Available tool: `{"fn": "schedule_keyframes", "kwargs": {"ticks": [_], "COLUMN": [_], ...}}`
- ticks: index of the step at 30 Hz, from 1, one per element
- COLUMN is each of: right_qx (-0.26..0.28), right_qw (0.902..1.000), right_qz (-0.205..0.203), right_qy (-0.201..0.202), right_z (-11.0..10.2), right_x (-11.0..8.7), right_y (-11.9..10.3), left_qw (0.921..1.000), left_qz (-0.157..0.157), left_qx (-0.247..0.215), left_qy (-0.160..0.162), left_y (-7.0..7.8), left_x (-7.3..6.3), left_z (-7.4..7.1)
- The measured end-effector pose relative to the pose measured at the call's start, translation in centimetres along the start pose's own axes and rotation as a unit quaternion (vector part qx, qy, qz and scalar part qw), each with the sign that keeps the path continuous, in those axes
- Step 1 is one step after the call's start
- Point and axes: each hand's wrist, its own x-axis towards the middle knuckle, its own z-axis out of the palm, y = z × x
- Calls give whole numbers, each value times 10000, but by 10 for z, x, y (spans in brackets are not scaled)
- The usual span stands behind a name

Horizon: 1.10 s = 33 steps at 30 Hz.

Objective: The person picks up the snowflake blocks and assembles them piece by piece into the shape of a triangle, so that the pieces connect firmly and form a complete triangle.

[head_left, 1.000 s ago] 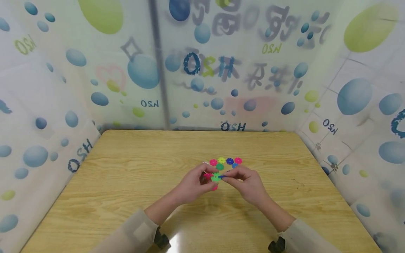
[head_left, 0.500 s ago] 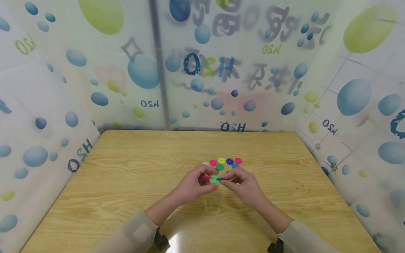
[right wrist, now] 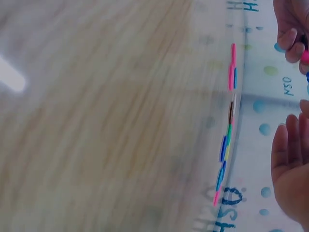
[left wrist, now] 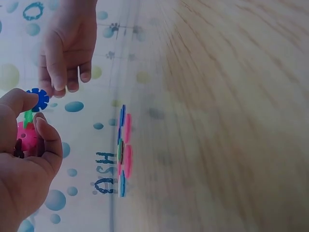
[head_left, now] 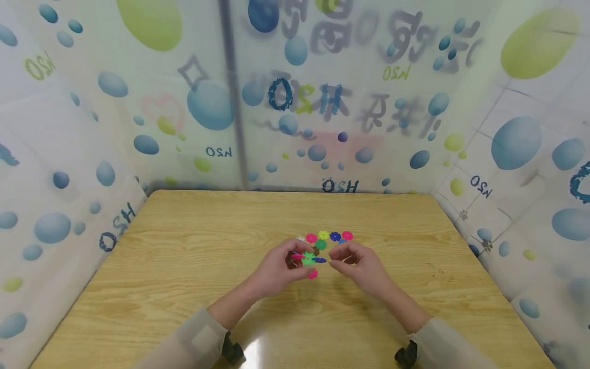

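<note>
My left hand [head_left: 275,270] grips a small cluster of joined notched plastic snowflake discs above the table. In the cluster are a green disc [head_left: 308,259], a pink disc [left wrist: 27,137] and a dark blue disc [head_left: 320,261] that sticks out to the right. Something dark also shows at the cluster in the left wrist view, partly hidden by the fingers. My right hand [head_left: 363,270] hovers just right of the blue disc, apart from it, its fingers loosely bent around nothing.
Loose discs lie on the wooden table [head_left: 207,225] beyond the hands, among them a yellow disc [head_left: 323,235], a dark green disc [head_left: 320,244] and several others. A pink disc [head_left: 313,274] lies nearer. Patterned curtains [head_left: 286,154] surround the table.
The right thumb and finger have let go of the blue disc, which now stays on the green one. My right hand has drawn slightly rightward; the left shifted the cluster a little left.
</note>
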Motion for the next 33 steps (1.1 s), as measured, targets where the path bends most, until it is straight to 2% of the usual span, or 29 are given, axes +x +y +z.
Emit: {"fn": "schedule_keyframes", "kwargs": {"ticks": [8, 13, 21, 26, 33], "right_qx": [-249, -502, -990, -1243, -1184], "right_qw": [9989, 9965, 9881, 9843, 9824], "right_qz": [358, 478, 767, 857, 1121], "right_qy": [-159, -462, -888, -911, -916], "right_z": [-19, -25, -22, -20, -19], "right_x": [13, 26, 46, 51, 54], "right_y": [16, 30, 39, 39, 42], "left_qw": [10000, 10000, 10000, 10000, 10000], "left_qz": [-39, -42, 11, -6, 46], "left_qx": [-81, -34, -56, -70, 22], "left_qy": [-35, -16, -35, -35, -55], "left_y": [0, 0, 0, 0, 1], "left_x": [-1, 0, 0, 1, 2], "left_z": [-1, -1, 0, 1, 2]}}
